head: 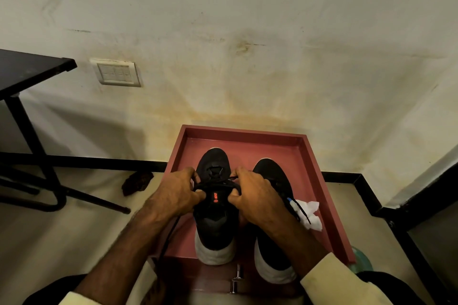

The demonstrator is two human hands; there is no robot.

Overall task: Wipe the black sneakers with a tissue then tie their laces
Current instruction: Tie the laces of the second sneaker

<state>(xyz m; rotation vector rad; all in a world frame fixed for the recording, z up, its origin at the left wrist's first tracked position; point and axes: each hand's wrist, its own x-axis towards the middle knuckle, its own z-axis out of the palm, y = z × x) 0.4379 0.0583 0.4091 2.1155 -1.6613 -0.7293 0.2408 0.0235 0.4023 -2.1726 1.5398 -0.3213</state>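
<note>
Two black sneakers with white heels stand side by side in a red tray (pixel 312 163), toes toward the wall. The left sneaker (pixel 215 225) has an orange logo on its tongue. My left hand (pixel 173 193) and my right hand (pixel 255 195) pinch its black laces (pixel 218 184) on either side of the tongue. One lace end trails down past my left wrist. The right sneaker (pixel 269 173) is partly hidden under my right forearm; its loose lace lies over a crumpled white tissue (pixel 311 215) at the tray's right side.
The tray sits against a stained wall. A black metal table (pixel 24 77) stands at the left, with a dark object (pixel 137 182) on the floor near it. A wall switch plate (pixel 116 73) is above. A black frame (pixel 396 220) runs along the right.
</note>
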